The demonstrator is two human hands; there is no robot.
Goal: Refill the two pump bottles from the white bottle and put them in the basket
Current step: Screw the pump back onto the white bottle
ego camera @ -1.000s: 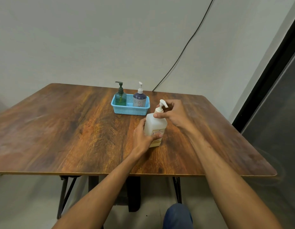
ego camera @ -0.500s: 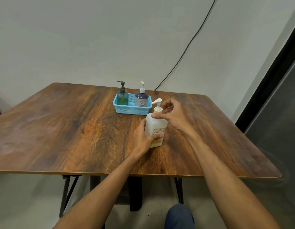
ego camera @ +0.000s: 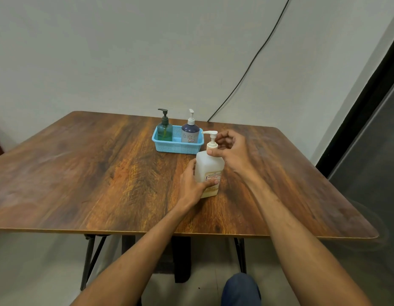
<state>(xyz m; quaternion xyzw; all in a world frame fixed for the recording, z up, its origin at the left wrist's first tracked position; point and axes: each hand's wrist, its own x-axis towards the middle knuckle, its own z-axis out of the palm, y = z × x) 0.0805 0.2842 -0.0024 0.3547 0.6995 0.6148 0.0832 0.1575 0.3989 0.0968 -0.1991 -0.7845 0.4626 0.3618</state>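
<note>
The white bottle [ego camera: 208,165] stands upright on the wooden table [ego camera: 103,173], its white pump head pointing left. My left hand [ego camera: 192,185] wraps the lower body of the bottle. My right hand [ego camera: 232,152] pinches the collar of its pump at the neck. Behind it sits the blue basket [ego camera: 177,146]. Inside it stand a green pump bottle [ego camera: 164,129] with a dark pump on the left and a dark purple pump bottle [ego camera: 190,131] with a white pump on the right.
A black cable [ego camera: 253,60] runs down the wall to the table's back edge. A dark door frame [ego camera: 364,107] stands at the right. My knee [ego camera: 240,290] shows below the table's front edge.
The pump head of the white bottle has turned from pointing right to pointing left under my right hand. My left hand has kept its hold on the body.
</note>
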